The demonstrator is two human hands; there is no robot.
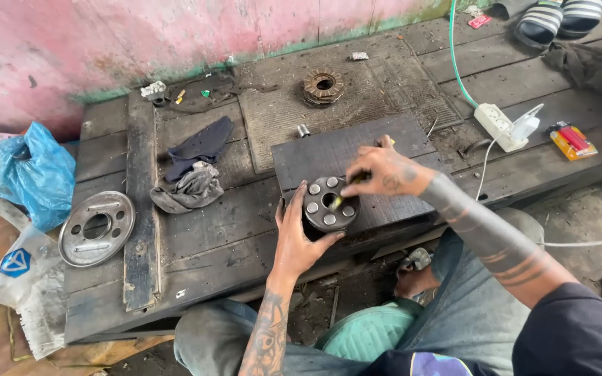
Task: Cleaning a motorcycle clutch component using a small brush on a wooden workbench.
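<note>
A round dark metal hub [329,202] with several silver studs on its face sits at the front edge of a dark wooden block [357,153]. My left hand [295,233] cups the hub from the left and below, fingers wrapped around its rim. From the right, my right hand [383,170] reaches over the hub, pinching a small tool with a yellow-green handle [346,191] whose tip points into the hub's centre hole.
A round metal cover plate [97,228] lies at the left of the plank bench. Grey and dark rags [193,174] lie mid-bench. A rusty clutch disc [322,86] sits on a mat at the back. A white power strip [499,125], lighters [571,139] and sandals [559,17] are to the right, a blue bag [33,174] far left.
</note>
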